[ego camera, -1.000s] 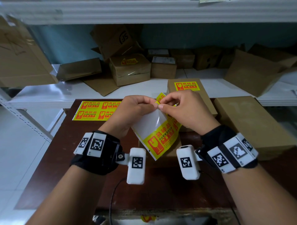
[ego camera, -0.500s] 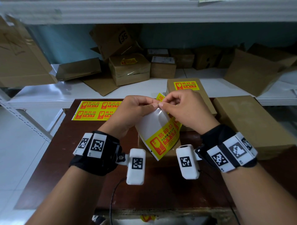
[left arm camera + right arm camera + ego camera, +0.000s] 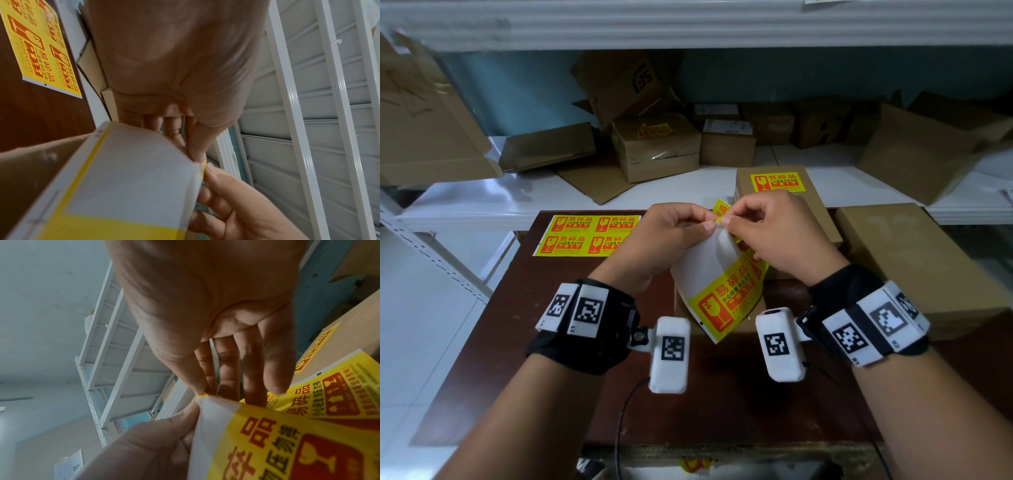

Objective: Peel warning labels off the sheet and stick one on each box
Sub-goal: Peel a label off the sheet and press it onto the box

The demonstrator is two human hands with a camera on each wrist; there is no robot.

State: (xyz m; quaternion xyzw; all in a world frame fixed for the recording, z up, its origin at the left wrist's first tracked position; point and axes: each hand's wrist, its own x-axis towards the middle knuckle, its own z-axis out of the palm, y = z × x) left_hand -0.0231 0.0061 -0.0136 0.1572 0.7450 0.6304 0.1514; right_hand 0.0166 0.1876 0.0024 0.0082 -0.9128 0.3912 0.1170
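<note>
Both hands point(image 3: 726, 236) apparently pinch label sheet's point(image 3: 726, 301) corner.

The label sheet point(image 3: 717, 291) hangs a little more upright than a second ago, its printed lower corner swung in toward the left hand point(image 3: 661, 236). The right hand point(image 3: 774, 233) sits slightly lower, thumb and forefinger pinched closer on the top corner.

Head view: scene is seen from above and behind both wrists, angled forward and down over the brown table point(image 3: 558, 308) toward the shelving. Wrist views: each palm is seen from beneath at close range, facing up along the fingers. The pinched label sheet point(image 3: 717, 291) corner is shared by all three.
</note>
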